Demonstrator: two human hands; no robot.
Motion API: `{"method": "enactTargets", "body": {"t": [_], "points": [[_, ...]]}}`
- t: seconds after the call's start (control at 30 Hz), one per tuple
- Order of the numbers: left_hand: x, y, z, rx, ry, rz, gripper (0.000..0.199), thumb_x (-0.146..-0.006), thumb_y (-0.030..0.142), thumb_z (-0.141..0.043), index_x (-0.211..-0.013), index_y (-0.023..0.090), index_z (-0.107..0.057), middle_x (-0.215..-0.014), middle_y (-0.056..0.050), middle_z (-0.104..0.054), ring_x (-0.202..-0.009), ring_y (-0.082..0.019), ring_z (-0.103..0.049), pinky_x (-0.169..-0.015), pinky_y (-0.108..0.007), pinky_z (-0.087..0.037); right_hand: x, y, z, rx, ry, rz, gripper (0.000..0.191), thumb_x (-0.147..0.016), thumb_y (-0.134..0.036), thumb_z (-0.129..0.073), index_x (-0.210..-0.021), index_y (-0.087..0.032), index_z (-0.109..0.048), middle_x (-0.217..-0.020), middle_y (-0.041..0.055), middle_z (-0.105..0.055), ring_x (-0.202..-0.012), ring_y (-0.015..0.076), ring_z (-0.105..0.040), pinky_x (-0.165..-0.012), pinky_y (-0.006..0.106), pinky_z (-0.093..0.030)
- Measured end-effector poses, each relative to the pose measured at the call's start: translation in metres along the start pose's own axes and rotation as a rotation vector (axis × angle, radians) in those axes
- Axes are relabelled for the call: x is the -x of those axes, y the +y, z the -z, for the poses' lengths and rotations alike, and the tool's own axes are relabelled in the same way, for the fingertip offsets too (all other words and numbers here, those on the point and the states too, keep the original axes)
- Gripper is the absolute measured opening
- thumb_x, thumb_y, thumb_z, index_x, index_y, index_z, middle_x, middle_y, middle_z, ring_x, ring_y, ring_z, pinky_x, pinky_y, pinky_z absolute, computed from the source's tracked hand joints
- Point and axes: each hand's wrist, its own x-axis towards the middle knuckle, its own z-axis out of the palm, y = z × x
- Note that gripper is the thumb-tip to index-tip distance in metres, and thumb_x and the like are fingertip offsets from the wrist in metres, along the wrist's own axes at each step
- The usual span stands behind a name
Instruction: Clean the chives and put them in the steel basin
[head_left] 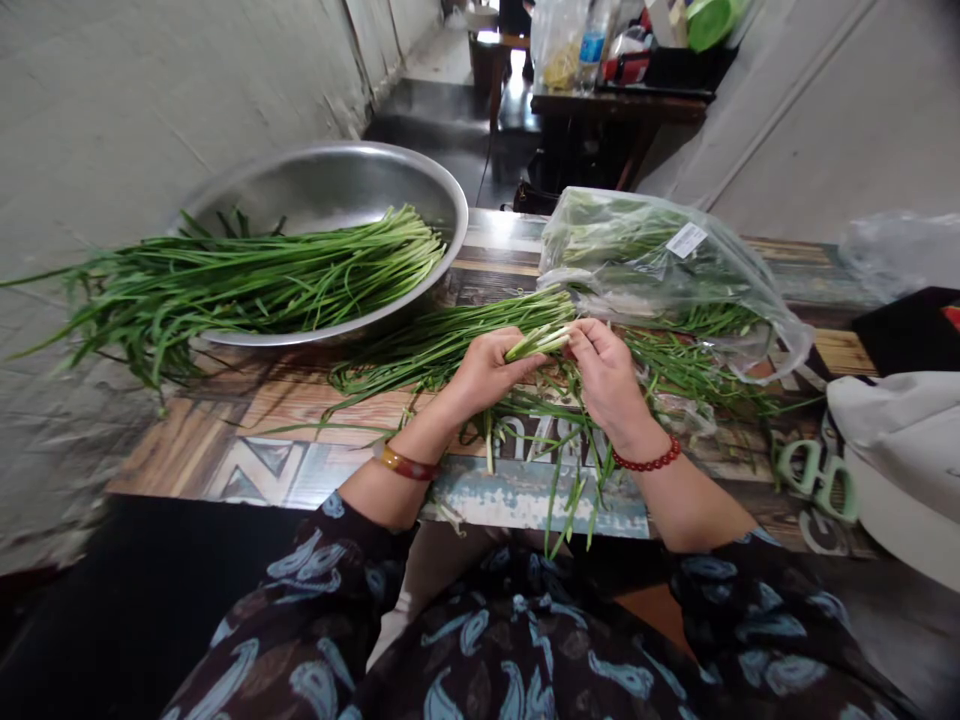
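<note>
My left hand [491, 370] is wrapped round a small bunch of green chives [541, 342], whose pale stem ends point right. At those ends the fingertips of my right hand [602, 368] are pinched together on the stems. Just behind my hands a larger pile of chives [450, 335] lies on the table [337, 405]. Loose leaves and scraps [566, 430] are scattered under and in front of my hands, some hanging over the front edge. A wide metal basin [322, 180] at the left holds a big heap of chives [300, 275], leaves spilling over its left rim.
Behind my right hand lies a clear plastic bag [652, 250] with more greens inside. Green-handled scissors [814, 475] and a light-coloured cap [904, 460] are at the right. A wall [112, 120] borders the left side. Farther back stands a table with a bottle [591, 48].
</note>
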Motion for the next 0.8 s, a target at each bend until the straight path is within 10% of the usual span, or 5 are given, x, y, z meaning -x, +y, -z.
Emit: {"method": "enactTargets", "body": {"t": [0.37, 0.6, 0.8], "points": [[0.002, 0.002, 0.004, 0.255, 0.142, 0.193, 0.029, -0.085, 0.042, -0.066, -0.078, 0.014, -0.07, -0.06, 0.003, -0.045, -0.056, -0.009, -0.037, -0.056, -0.023, -0.029, -0.012, -0.012, 0.032, 0.134, 0.038, 0.071, 0.039, -0.093, -0.055, -0.056, -0.074, -0.021, -0.059, -0.073, -0.0023, -0.058, -0.068, 0.0095, -0.053, -0.066, 0.023, -0.045], [0.001, 0.004, 0.003, 0.165, 0.071, 0.125, 0.029, -0.083, 0.039, -0.066, -0.069, 0.014, -0.065, -0.069, 0.001, -0.054, -0.068, -0.012, -0.046, -0.065, -0.025, -0.036, -0.006, -0.008, 0.018, 0.132, -0.087, -0.023, 0.038, -0.085, -0.056, -0.066, -0.102, -0.022, -0.069, -0.089, -0.0007, -0.068, -0.075, 0.0104, -0.058, -0.07, 0.025, -0.047], [0.0, 0.002, 0.001, 0.056, -0.013, 0.06, 0.035, -0.083, 0.035, -0.067, -0.058, 0.015, -0.054, -0.063, 0.003, -0.046, -0.064, -0.011, -0.042, -0.063, -0.024, -0.033, -0.007, -0.012, 0.014, 0.082, 0.022, 0.053, 0.029, -0.08, -0.048, -0.075, -0.082, -0.021, -0.067, -0.074, -0.0038, -0.059, -0.066, 0.0088, -0.05, -0.063, 0.023, -0.043]]}}
